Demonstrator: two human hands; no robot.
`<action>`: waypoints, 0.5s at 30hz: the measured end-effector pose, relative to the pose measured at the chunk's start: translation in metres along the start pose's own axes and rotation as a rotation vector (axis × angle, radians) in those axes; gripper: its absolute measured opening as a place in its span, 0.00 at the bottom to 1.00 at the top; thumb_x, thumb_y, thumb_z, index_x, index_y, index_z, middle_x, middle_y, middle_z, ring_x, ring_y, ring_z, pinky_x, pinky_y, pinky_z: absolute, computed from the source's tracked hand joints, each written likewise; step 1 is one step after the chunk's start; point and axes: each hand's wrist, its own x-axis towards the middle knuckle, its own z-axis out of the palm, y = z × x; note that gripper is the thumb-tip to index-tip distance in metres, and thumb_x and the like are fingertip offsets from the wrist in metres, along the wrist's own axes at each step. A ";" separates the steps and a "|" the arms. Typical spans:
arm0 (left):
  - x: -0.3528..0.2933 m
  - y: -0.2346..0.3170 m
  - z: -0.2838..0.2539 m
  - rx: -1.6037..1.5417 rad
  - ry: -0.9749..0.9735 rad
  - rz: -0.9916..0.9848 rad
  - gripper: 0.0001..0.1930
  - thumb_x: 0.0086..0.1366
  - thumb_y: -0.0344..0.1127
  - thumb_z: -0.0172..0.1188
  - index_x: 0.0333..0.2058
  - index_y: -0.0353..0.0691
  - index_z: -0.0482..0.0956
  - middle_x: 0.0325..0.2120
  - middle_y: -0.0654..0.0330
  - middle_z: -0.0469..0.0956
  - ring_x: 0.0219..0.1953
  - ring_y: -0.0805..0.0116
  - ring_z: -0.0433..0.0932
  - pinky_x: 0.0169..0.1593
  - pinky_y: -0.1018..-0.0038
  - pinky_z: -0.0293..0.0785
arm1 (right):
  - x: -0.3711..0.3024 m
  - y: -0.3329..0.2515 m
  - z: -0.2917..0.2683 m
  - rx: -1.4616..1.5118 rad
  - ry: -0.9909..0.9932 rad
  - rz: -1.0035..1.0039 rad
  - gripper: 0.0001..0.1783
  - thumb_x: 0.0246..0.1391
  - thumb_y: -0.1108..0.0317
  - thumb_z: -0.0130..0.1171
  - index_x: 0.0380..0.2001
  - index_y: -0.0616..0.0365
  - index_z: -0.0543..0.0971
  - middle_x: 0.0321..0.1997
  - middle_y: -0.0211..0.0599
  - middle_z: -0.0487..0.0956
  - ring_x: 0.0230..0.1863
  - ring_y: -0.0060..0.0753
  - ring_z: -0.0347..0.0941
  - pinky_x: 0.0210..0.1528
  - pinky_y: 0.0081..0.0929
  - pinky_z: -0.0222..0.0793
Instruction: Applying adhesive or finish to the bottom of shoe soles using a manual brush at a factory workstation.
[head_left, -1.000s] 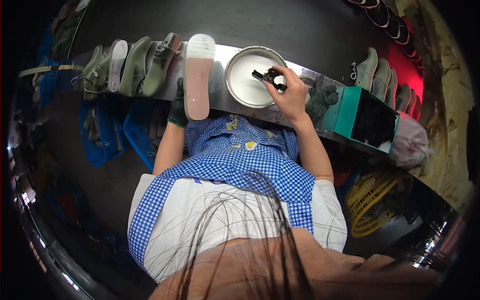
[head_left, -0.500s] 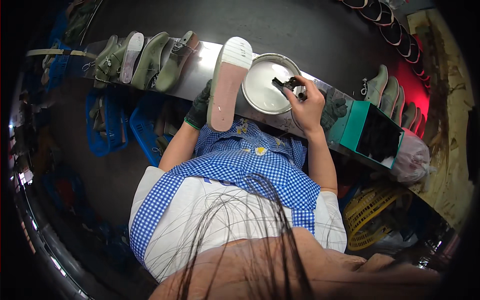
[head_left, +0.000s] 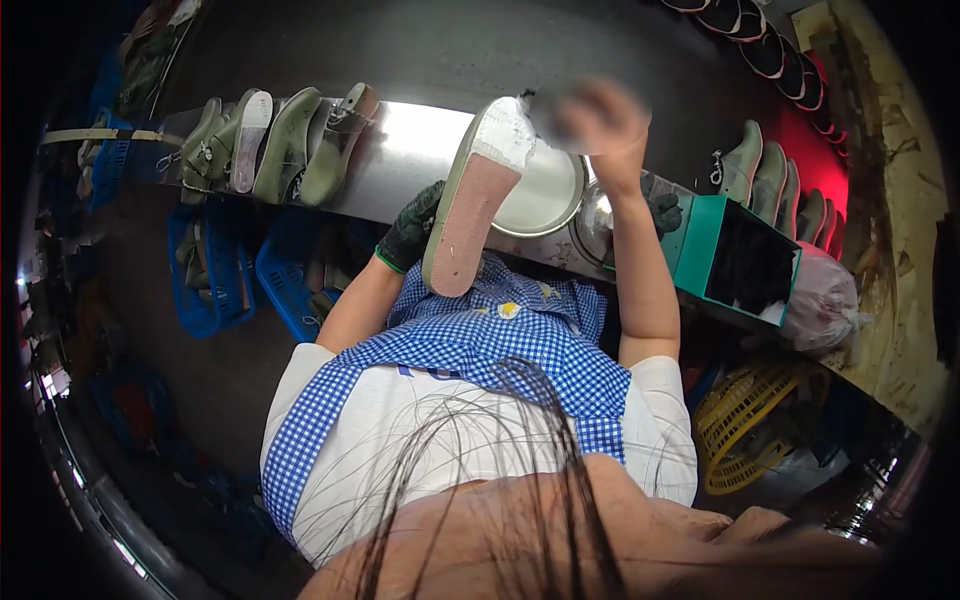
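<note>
My left hand (head_left: pixel 412 225), in a dark glove with a green cuff, grips an olive-green shoe last (head_left: pixel 455 180) from behind. Its sole side faces me, with a pinkish insole (head_left: pixel 470 225) and a white far end (head_left: pixel 505 130). My bare right hand (head_left: pixel 600 120) is smeared by motion just right of that end. It pinches a small black tool, seemingly a brush (head_left: pixel 528 97), whose dark tip is at the edge of the white end. Behind the last, partly hidden, sits a round pot (head_left: pixel 545 195) of white liquid.
More green lasts (head_left: pixel 285 145) line the metal ledge (head_left: pixel 420 130) at left; others (head_left: pixel 770 180) stand at right. A teal box (head_left: pixel 745 260), a dark glove (head_left: pixel 665 210) and a clear bag (head_left: pixel 825 295) lie right. Blue baskets (head_left: pixel 215 270) and a yellow basket (head_left: pixel 745 420) stand below.
My right hand has moved up and away from over the pot to the last's white end, carrying the black brush. The last has shifted slightly right and nearer, covering more of the pot.
</note>
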 end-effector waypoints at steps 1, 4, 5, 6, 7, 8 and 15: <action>0.002 0.004 0.002 0.014 0.001 0.009 0.18 0.68 0.38 0.52 0.53 0.39 0.72 0.45 0.57 0.79 0.42 0.71 0.77 0.47 0.75 0.76 | 0.001 0.005 -0.001 -0.040 0.052 -0.021 0.16 0.46 0.72 0.66 0.41 0.63 0.80 0.34 0.35 0.82 0.30 0.18 0.71 0.28 0.14 0.62; 0.007 0.013 0.007 -0.049 0.014 -0.010 0.18 0.67 0.38 0.52 0.53 0.39 0.72 0.45 0.58 0.79 0.41 0.71 0.78 0.47 0.76 0.76 | -0.005 -0.023 0.002 0.027 -0.077 0.022 0.16 0.46 0.71 0.65 0.41 0.64 0.80 0.33 0.36 0.82 0.29 0.19 0.70 0.29 0.14 0.63; 0.007 0.016 0.010 -0.076 0.017 -0.031 0.18 0.67 0.38 0.53 0.53 0.39 0.72 0.45 0.58 0.79 0.41 0.71 0.78 0.46 0.76 0.76 | -0.011 -0.035 0.002 0.060 -0.132 0.051 0.16 0.47 0.71 0.65 0.40 0.64 0.80 0.33 0.36 0.82 0.29 0.19 0.70 0.29 0.14 0.64; 0.007 0.019 0.012 -0.103 0.020 -0.051 0.18 0.67 0.39 0.53 0.53 0.38 0.73 0.45 0.58 0.79 0.41 0.71 0.78 0.46 0.76 0.76 | -0.013 -0.040 0.002 0.094 -0.187 0.079 0.16 0.47 0.71 0.65 0.40 0.65 0.80 0.33 0.36 0.82 0.29 0.19 0.70 0.30 0.14 0.64; 0.008 0.021 0.014 -0.100 0.014 -0.057 0.18 0.67 0.39 0.53 0.53 0.38 0.73 0.45 0.58 0.79 0.41 0.71 0.78 0.46 0.76 0.76 | -0.011 -0.037 0.001 0.092 -0.178 0.081 0.16 0.47 0.71 0.65 0.40 0.65 0.80 0.33 0.36 0.82 0.29 0.19 0.70 0.30 0.14 0.64; 0.008 0.024 0.016 0.020 -0.001 -0.043 0.18 0.67 0.38 0.53 0.53 0.38 0.73 0.45 0.58 0.79 0.41 0.71 0.78 0.46 0.76 0.76 | -0.002 -0.031 0.002 0.151 -0.135 0.153 0.16 0.47 0.70 0.66 0.40 0.65 0.80 0.32 0.36 0.81 0.28 0.19 0.70 0.29 0.14 0.64; 0.008 0.043 0.043 0.188 0.012 -0.068 0.18 0.66 0.37 0.54 0.52 0.38 0.74 0.46 0.57 0.79 0.42 0.70 0.79 0.48 0.76 0.76 | 0.033 0.048 -0.022 0.389 -0.006 0.630 0.15 0.49 0.69 0.65 0.38 0.69 0.80 0.31 0.38 0.81 0.25 0.18 0.66 0.26 0.13 0.62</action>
